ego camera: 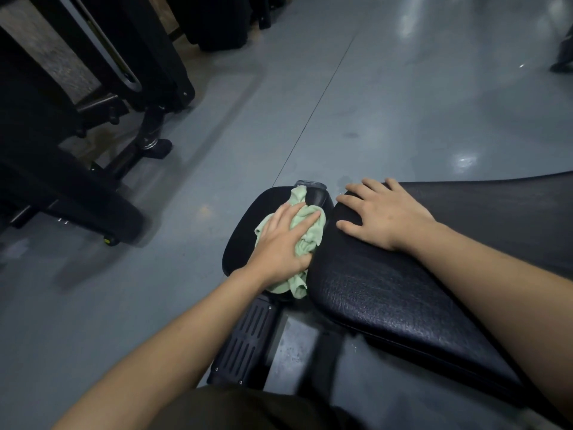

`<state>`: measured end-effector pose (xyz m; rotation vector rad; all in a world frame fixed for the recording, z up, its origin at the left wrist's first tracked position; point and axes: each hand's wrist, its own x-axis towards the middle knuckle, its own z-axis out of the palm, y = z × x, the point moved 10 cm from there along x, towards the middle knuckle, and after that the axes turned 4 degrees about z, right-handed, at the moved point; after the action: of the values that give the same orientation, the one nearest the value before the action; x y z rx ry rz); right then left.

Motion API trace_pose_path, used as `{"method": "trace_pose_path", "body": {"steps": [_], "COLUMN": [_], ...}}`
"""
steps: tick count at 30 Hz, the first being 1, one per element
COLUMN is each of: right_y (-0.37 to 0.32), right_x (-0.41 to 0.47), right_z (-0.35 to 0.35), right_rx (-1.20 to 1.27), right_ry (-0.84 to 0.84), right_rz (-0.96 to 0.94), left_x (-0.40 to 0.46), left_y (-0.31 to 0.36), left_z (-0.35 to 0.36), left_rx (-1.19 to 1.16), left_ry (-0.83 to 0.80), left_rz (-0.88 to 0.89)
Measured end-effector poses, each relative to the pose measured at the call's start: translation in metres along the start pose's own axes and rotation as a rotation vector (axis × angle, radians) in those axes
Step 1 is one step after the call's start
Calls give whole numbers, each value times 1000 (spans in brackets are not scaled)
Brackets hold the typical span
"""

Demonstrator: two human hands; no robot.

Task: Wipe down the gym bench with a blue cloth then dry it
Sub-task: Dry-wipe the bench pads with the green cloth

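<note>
Now the left hand (280, 243) presses the cloth (302, 240) flat-fingered; the right hand (384, 212) rests open on the bench (387, 293).

No legible text, label, brand, number or sign found on any surface in view; nothing of this kind can be recorded.

Head view, downward (close over bench (387, 293))

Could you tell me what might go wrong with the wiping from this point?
The cloth is bunched under the left hand, so it may cover little of the seat pad per stroke. Its loose end hangs at the gap beside the back pad and might snag there. The right hand rests there and may leave prints.
</note>
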<state>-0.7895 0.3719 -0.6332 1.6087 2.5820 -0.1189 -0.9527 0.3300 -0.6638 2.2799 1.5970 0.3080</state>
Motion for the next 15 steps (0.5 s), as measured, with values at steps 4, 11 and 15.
{"method": "trace_pose_path", "body": {"steps": [4, 11, 15], "right_y": [0, -1, -1], "right_x": [-1, -3, -3], "right_z": [-1, -2, -1], "right_rx": [5, 6, -2], "right_ry": [-2, -1, -15], "right_rz": [-6, -4, 3], "left_x": [-23, -73, -74], "left_y": [0, -23, -42], "left_z": [-3, -10, -11], "left_rx": [-6, 3, -54], "left_ry": [22, 17, 82], "left_rz": [46, 187, 156]}}
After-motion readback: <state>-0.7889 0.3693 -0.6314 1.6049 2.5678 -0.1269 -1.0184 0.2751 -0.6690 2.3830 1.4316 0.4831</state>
